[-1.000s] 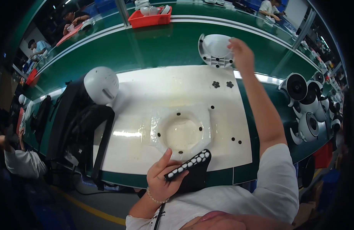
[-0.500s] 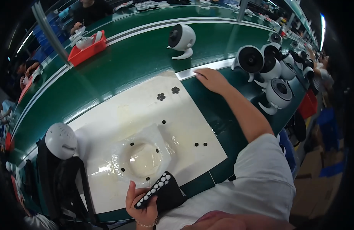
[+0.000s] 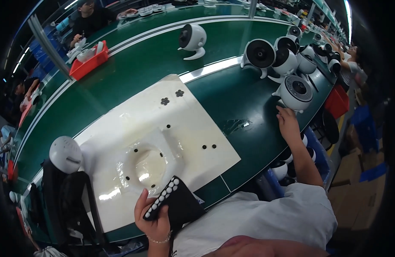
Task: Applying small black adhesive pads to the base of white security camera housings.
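My left hand (image 3: 156, 218) is closed on a black sheet (image 3: 182, 203) edged with a double row of white round dots. The hand is over the front edge of a white board (image 3: 197, 122). My right hand (image 3: 288, 124) is stretched out at the right, fingertips at the lower left of a white round fan-like unit (image 3: 296, 92) with a black ringed face. I cannot tell whether they touch it. On the board sits a white foam ring (image 3: 171, 154) in clear film, with several small black dots around its hole. Two black flower-shaped pieces (image 3: 172, 97) lie near the board's far corner.
More white round units (image 3: 259, 53) crowd the right of the green table, and one unit (image 3: 192, 40) stands alone farther back. At left are a white round head (image 3: 65, 154) and black straps. Red bins (image 3: 89, 62) and a blue crate (image 3: 268, 188) stand about. Co-workers sit beyond.
My right hand has moved from the board's far edge to the nearest fan-like unit on the right. My left hand still holds the black sheet. The whole view has shifted slightly.
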Demonstrator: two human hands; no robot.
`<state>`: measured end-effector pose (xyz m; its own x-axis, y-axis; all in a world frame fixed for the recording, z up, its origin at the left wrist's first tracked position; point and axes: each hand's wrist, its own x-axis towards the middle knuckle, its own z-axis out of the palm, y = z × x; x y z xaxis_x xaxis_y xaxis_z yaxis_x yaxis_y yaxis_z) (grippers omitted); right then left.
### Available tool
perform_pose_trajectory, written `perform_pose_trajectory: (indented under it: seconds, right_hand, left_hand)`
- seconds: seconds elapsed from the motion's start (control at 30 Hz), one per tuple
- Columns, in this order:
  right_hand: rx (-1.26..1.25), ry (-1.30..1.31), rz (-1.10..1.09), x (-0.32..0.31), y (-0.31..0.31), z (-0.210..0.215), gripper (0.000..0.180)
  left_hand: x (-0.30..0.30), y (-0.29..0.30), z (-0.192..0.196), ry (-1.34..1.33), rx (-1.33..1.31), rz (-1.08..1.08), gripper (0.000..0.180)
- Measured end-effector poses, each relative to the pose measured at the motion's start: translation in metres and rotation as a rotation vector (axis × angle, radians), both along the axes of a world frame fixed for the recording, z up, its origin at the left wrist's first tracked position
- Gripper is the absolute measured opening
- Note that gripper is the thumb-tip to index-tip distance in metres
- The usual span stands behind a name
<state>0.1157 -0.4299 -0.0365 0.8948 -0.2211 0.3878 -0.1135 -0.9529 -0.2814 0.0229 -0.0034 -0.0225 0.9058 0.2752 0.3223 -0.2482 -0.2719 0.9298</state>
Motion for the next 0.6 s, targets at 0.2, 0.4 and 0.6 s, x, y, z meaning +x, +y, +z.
perform_pose_trajectory:
  seconds: [0.2, 0.4, 0.6]
  right_hand:
    - [-0.275, -0.114, 0.067, -0.016, -0.010, -0.004, 0.035]
    - [-0.121, 0.061, 0.164, -0.046, 0.026, 0.013, 0.047]
    - [-0.042, 0.289, 0.375, -0.109, 0.064, 0.015, 0.077]
  left_hand:
    - [-0.003, 0.003, -0.006, -0.083, -0.041, -0.022, 0.021]
    - [-0.002, 0.003, 0.002, -0.131, 0.018, 0.017, 0.021]
    - [0.004, 0.008, 0.003, -0.200, 0.090, -0.132, 0.023]
